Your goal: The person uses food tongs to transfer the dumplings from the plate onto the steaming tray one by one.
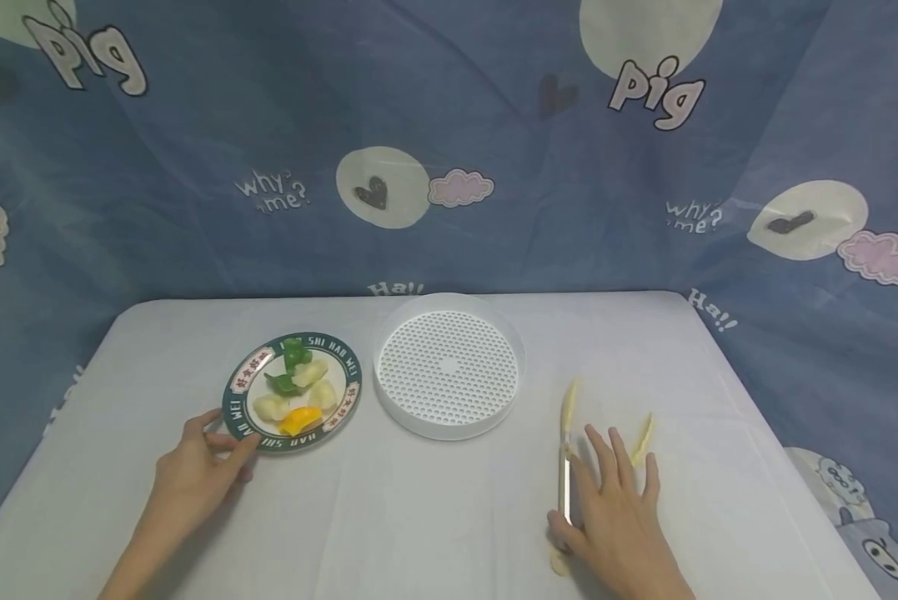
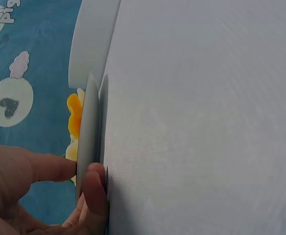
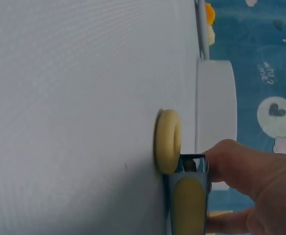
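Observation:
In the head view, my left hand [image 1: 197, 471] grips the near-left rim of a plate [image 1: 349, 407] with a green patterned border. Its thumb lies on the rim, with fingers below it in the left wrist view. Green, pale and yellow-orange food pieces [image 1: 300, 421] lie on the plate. My right hand [image 1: 617, 521] rests over a pair of metal tongs [image 1: 566, 483] with pale yellow tips, its fingers mostly straight and spread. The arms of the tongs are apart, partly hidden by the hand. In the right wrist view, thumb and finger touch the tongs beside their yellowish end ring [image 3: 168, 142].
A round white tray [image 1: 449, 433] with a perforated base stands at the middle back, just right of the plate. Everything lies on a white-covered table [image 1: 411, 517]. A blue printed cloth [image 1: 524, 225] hangs behind the table's far edge.

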A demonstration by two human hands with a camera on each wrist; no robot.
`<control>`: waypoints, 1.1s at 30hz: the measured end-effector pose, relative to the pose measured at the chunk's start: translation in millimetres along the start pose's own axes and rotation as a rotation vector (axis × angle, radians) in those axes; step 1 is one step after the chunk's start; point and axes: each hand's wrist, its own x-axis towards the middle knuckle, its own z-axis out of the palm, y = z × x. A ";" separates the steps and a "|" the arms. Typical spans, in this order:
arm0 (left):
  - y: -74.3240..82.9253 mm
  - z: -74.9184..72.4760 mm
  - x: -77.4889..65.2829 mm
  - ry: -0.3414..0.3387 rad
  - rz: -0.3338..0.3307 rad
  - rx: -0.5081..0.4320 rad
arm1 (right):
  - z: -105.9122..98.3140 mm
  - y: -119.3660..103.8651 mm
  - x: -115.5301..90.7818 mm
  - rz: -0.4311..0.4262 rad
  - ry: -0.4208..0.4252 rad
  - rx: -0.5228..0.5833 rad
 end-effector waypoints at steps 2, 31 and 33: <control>-0.5 0.1 1.0 -0.009 -0.020 -0.021 | 0.1 1.9 -0.1 -0.002 0.000 -0.014; -0.7 3.6 6.1 -0.011 -0.024 -0.049 | -14.5 25.9 -7.0 0.050 -0.017 -0.014; -0.2 4.7 6.2 -0.011 -0.025 -0.049 | -15.5 27.1 -5.3 0.063 0.011 0.018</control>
